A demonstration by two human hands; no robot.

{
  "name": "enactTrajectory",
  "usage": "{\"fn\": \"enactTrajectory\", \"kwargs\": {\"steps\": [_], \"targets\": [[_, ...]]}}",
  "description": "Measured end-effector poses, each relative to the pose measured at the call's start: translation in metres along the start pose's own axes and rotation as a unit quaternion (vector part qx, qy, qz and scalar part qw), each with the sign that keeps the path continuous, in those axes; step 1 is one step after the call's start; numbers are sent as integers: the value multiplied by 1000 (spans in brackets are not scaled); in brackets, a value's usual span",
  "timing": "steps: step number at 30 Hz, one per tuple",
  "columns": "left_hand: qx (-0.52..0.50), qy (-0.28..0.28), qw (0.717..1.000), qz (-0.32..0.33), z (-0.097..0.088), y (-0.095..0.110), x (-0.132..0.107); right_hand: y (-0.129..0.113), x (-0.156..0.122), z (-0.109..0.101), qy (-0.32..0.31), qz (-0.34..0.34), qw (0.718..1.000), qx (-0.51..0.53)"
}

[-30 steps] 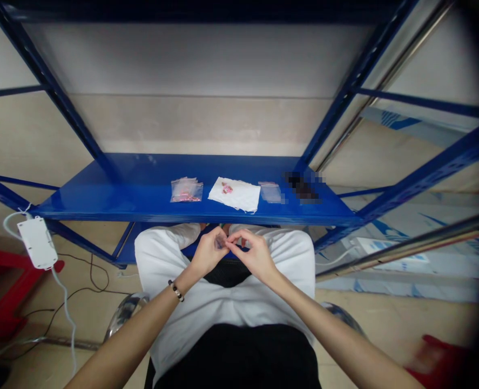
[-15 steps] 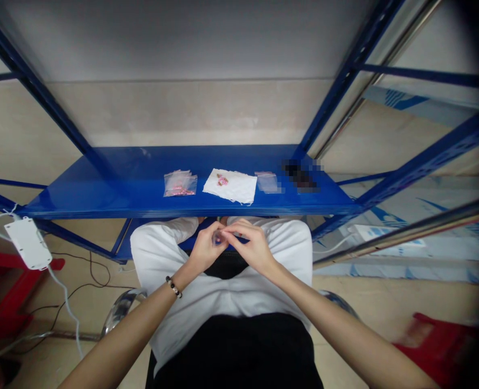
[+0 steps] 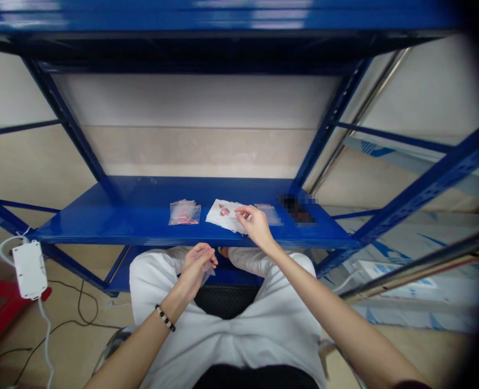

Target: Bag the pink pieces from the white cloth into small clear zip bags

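Above my left thigh, my left hand (image 3: 196,265) is closed on a small clear plastic bag (image 3: 207,272), part of which sticks out past the fingers. My right hand (image 3: 254,221) reaches over the right part of a white sheet (image 3: 218,219), its thumb and fingertips slightly apart with nothing visible between them. A little heap of small pink pieces (image 3: 224,210) lies on the sheet, left of those fingertips. Whether the fingers touch the sheet is unclear.
On the blue shelf (image 3: 134,216), clear bags with pink pieces (image 3: 184,215) lie left of the sheet. Flat clear bags (image 3: 269,214) and a pixelated dark object (image 3: 298,209) lie to the right. A white power box (image 3: 29,270) hangs at the left post.
My hands have parted: the right went up and forward over the sheet, while the left stayed low with the bag. The view has tilted up, bringing an upper shelf into sight.
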State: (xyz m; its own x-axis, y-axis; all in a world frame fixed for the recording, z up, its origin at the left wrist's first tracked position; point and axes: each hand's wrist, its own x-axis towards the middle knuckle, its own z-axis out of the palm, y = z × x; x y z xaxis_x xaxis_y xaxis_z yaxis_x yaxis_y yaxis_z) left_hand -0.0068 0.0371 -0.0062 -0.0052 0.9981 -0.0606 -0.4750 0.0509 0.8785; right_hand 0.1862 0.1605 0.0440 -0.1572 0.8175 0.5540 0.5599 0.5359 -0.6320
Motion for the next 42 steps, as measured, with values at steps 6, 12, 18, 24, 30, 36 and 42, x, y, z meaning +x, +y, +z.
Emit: {"fn": "enactTrajectory", "kwargs": {"steps": [6, 12, 18, 24, 30, 36, 42], "targets": [[-118, -40, 992, -21, -1, 13, 3, 14, 45, 15, -106, -30, 987, -115], [-163, -70, 983, -50, -5, 19, 3, 6, 47, 21, -170, -33, 968, -182], [-162, -96, 980, -61, -5, 23, 2, 8, 45, 27, -160, 12, 966, -201], [-140, -127, 980, -60, -2, 23, -1, 3, 42, 26, -146, 54, 971, -183], [-100, -135, 983, -72, 0, 19, -2, -9, 32, 6, -81, 55, 991, -95], [-65, -169, 978, -103, 8, 10, -11, -50, -29, -15, -107, 129, 960, 226], [-30, -219, 962, -163, 12, -1, -19, -70, -83, -19, -182, 181, 905, 339]]}}
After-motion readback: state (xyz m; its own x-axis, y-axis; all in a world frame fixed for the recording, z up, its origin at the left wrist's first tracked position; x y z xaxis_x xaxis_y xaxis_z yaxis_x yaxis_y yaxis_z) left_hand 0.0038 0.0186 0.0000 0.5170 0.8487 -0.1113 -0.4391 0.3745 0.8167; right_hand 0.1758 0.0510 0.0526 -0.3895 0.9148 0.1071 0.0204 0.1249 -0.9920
